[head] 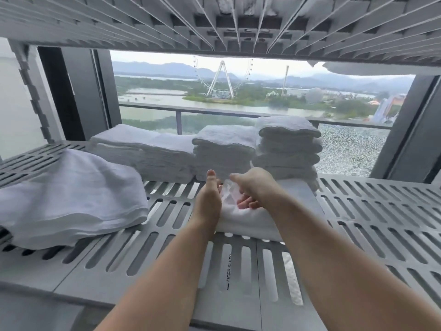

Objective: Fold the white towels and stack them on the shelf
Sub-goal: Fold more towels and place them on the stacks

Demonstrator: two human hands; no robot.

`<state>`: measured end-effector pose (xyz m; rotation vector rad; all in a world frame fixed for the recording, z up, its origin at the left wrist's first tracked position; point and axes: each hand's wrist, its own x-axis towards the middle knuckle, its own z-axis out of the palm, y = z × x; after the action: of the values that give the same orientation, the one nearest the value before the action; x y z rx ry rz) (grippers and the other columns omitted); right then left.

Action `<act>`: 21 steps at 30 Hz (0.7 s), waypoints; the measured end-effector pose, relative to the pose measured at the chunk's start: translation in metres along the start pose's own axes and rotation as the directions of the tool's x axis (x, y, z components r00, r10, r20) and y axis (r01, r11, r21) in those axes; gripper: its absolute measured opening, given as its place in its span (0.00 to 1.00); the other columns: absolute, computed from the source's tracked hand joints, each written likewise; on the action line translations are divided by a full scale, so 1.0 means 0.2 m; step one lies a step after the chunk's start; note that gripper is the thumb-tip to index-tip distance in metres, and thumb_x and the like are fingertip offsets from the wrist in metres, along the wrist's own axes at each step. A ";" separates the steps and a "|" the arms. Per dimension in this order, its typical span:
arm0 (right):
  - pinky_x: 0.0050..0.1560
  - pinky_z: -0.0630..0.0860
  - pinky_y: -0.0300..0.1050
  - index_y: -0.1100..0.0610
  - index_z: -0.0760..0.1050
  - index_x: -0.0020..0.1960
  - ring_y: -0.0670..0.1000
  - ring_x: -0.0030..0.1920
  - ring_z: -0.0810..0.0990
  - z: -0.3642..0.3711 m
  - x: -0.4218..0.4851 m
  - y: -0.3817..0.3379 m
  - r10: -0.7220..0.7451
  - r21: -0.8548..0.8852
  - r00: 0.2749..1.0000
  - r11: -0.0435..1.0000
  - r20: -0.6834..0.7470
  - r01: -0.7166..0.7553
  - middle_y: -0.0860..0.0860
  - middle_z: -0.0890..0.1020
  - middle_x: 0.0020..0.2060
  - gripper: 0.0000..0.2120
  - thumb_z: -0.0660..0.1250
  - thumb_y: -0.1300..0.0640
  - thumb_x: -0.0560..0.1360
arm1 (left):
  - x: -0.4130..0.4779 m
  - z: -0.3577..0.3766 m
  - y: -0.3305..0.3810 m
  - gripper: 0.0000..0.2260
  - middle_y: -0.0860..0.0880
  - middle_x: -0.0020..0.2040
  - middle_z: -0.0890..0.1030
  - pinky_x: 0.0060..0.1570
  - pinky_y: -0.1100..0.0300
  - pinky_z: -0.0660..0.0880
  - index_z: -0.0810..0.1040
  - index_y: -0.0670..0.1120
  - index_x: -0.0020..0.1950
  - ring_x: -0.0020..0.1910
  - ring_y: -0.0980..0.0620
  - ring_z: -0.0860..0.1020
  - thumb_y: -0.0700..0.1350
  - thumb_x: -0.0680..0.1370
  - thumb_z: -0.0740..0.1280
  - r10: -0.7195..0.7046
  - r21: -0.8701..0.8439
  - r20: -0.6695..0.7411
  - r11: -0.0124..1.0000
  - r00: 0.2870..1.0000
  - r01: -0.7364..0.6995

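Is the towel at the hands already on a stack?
No, the towel lies on the shelf slats in front of the stacks.

wide window [148, 91], balcony railing [214, 110], ferris wheel [222, 78] over water, overcast daylight

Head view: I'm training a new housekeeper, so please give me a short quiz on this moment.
1. True or false: of the stacks at the back of the shelf, the right stack is the tallest.
2. The towel at the left hand and right hand lies on: A the shelf; B the floor; C a chair.
3. Fill in: ___ stacks stand along the back of the shelf.

Key: 1 true; 2 A; 3 three.
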<state>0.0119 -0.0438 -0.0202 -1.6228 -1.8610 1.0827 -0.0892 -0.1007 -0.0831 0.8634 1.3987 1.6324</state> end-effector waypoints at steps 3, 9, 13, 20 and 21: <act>0.20 0.69 0.35 0.68 0.76 0.47 0.54 0.24 0.81 -0.03 -0.02 0.02 -0.026 0.039 0.996 0.999 0.090 0.023 0.59 0.83 0.27 0.15 0.59 0.56 0.81 | -0.01 0.01 0.00 0.18 0.49 0.70 0.74 0.67 0.58 0.64 0.74 0.49 0.68 0.67 0.53 0.72 0.53 0.82 0.59 0.145 0.210 0.008 0.967 0.989 -0.143; 0.52 0.80 0.49 0.54 0.84 0.49 0.58 0.52 0.82 -0.23 -0.05 0.19 -0.495 -0.574 0.858 0.746 -0.139 0.338 0.53 0.86 0.47 0.12 0.62 0.57 0.74 | 0.01 -0.01 -0.04 0.25 0.51 0.57 0.83 0.62 0.51 0.74 0.83 0.49 0.60 0.57 0.43 0.80 0.30 0.73 0.55 0.288 0.581 0.160 0.746 0.944 -0.326; 0.68 0.69 0.50 0.49 0.79 0.63 0.55 0.68 0.73 -0.28 -0.02 0.34 -0.444 -0.621 0.884 0.654 0.147 0.432 0.50 0.79 0.66 0.17 0.58 0.48 0.80 | 0.00 -0.01 -0.04 0.24 0.51 0.64 0.80 0.67 0.60 0.69 0.85 0.50 0.58 0.65 0.51 0.76 0.32 0.74 0.56 0.293 0.704 0.120 0.649 0.949 -0.289; 0.77 0.40 0.59 0.41 0.57 0.79 0.54 0.80 0.49 -0.22 0.04 0.41 -0.345 -0.610 0.900 0.662 0.267 0.435 0.49 0.52 0.81 0.26 0.49 0.38 0.82 | -0.10 0.07 0.05 0.28 0.50 0.65 0.80 0.71 0.55 0.66 0.82 0.47 0.63 0.66 0.51 0.75 0.49 0.66 0.58 0.065 0.616 0.051 0.784 0.997 -0.082; 0.77 0.40 0.59 0.42 0.56 0.79 0.55 0.80 0.49 -0.22 0.04 0.41 -0.343 -0.612 0.899 0.659 0.272 0.437 0.49 0.51 0.81 0.27 0.49 0.38 0.82 | -0.12 0.08 0.06 0.29 0.49 0.66 0.79 0.71 0.53 0.67 0.81 0.46 0.65 0.66 0.51 0.75 0.48 0.65 0.59 0.038 0.602 0.056 0.796 0.998 -0.064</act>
<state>0.0941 -0.0244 -0.0592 -1.3559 -2.7395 0.3378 -0.0664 -0.1159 -0.0687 1.2946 1.9234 1.1869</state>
